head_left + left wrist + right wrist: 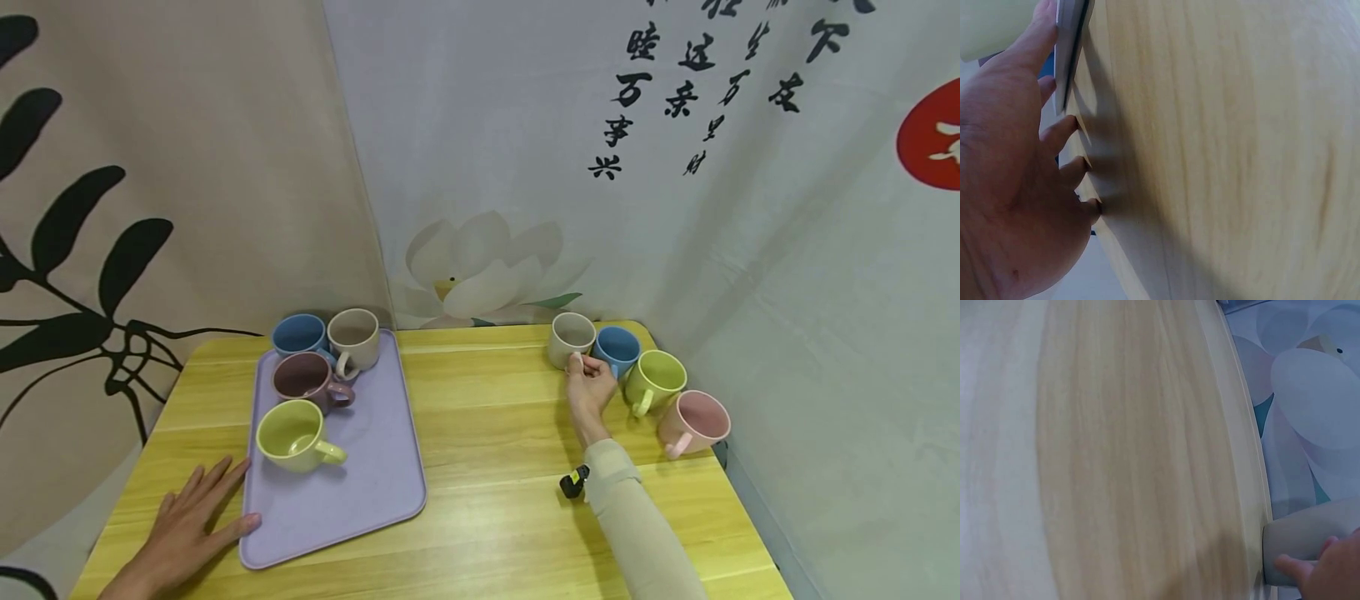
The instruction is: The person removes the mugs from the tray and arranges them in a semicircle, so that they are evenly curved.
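I have the grey mug (572, 335) in the right hand (590, 390), thumb and fingertips closed in a pinch at its handle; how firm the pinch is I cannot tell. The mug stands upright at the far edge of the table (487, 467), and I judge that it has not left the wood.

With twelve at the far side and the grey mug as my centre, a blue mug (617, 343) sits at three o'clock, close in. A green mug (654, 379) and then a pink mug (693, 423) follow towards four, handles facing the near side.

Out at eight o'clock, well apart, I see a purple tray (367, 492). Reading its own dial, a second blue mug (297, 333) is at eleven, a second grey mug (356, 336) at twelve, a plum mug (302, 375) nearer in at eleven, and a second green mug (291, 435) between nine and ten. At the tray's eight, the left hand (183, 533) lies with fingers straight and spread, thumb against the rim, gripping nothing.

By count, four mugs are on the tray and four off it, so I would call this midway, though I cannot tell which way mugs are travelling. The pinch is made; shifting the grey mug is not yet done, and its three neighbours are untouched.
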Available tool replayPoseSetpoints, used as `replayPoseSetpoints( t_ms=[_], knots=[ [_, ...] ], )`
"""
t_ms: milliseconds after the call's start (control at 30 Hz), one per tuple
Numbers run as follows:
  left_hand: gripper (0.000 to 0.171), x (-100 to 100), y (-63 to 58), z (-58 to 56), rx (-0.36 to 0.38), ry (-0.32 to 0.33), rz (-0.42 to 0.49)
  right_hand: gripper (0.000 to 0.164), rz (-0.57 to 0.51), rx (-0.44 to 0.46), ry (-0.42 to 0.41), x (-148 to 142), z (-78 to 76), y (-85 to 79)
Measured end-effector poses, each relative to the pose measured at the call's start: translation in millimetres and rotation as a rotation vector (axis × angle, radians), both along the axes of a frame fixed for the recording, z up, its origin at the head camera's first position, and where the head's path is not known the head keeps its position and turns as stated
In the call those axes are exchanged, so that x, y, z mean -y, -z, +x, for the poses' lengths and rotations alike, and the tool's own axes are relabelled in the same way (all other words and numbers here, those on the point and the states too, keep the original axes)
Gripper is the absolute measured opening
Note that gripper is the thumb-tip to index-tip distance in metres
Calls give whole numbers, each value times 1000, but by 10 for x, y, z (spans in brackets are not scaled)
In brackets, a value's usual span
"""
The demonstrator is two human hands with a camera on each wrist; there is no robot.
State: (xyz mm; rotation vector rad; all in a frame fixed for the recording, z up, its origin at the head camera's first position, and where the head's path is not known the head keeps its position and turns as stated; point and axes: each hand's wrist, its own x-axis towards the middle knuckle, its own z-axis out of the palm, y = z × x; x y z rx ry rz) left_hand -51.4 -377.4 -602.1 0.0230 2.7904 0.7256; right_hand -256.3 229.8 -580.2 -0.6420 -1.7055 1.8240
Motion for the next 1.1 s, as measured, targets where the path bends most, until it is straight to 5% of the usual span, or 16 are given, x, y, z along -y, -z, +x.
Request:
replayPoseSetpoints(
  t_ms=[400, 867, 1100],
  knots=[
    [100, -35, -69, 8, -23, 13, -18, 18, 43, -12, -14, -12, 10, 25],
    [101, -19, -40, 2, -14, 10, -21, 34, 257, 76, -32, 26, 83, 26],
    [101, -25, -51, 3, -4, 7, -16, 48, 253, 92, -126, 22, 192, 23]
  ],
)
